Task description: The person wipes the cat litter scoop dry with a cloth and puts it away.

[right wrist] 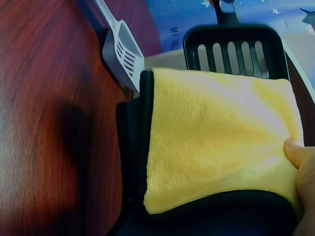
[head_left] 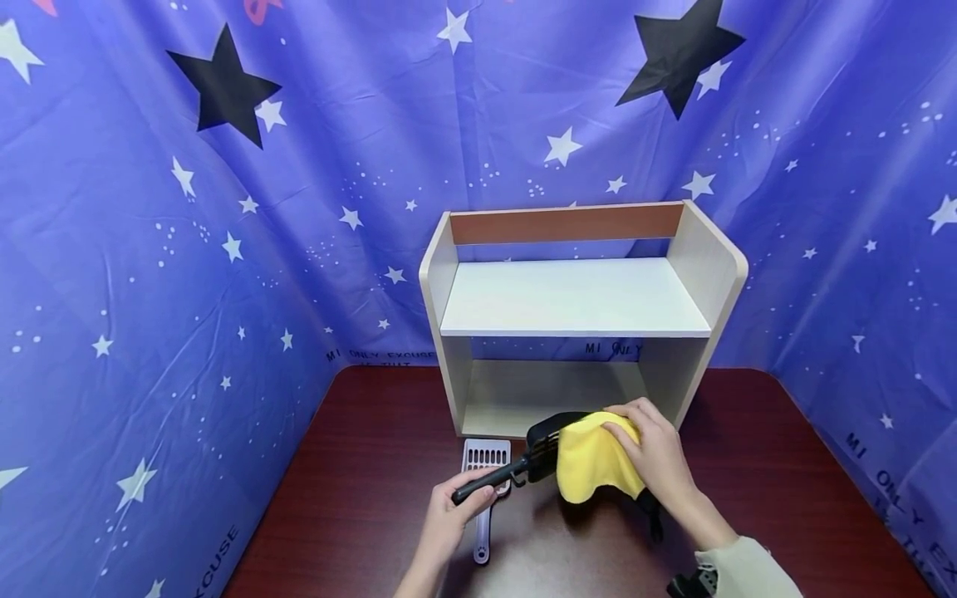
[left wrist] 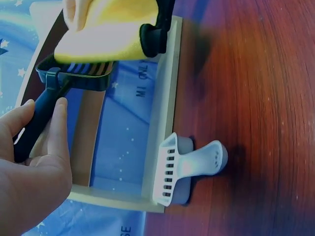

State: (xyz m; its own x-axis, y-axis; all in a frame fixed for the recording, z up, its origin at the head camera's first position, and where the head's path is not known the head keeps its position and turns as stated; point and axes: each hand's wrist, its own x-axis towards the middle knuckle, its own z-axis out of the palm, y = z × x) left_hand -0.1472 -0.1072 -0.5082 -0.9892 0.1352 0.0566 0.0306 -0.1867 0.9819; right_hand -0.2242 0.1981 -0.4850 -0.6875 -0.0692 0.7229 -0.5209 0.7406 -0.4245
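My left hand (head_left: 451, 517) grips the handle of a black slotted litter scoop (head_left: 540, 467), held up in front of the shelf. My right hand (head_left: 660, 455) pinches a yellow cloth (head_left: 594, 461) with black edging. In the right wrist view the cloth (right wrist: 221, 132) hangs across the scoop's basket (right wrist: 236, 30) and hides its far part; several slots show above the fabric. The left wrist view has the fingers wrapped along the handle (left wrist: 38, 123), with the cloth (left wrist: 106, 44) over the basket.
A pale two-tier shelf (head_left: 576, 299) stands at the back of the dark red table (head_left: 359, 498). Before its left front corner lies a light grey litter scoop (head_left: 483, 531), handle toward me. Blue star-printed curtains (head_left: 359, 149) surround the table.
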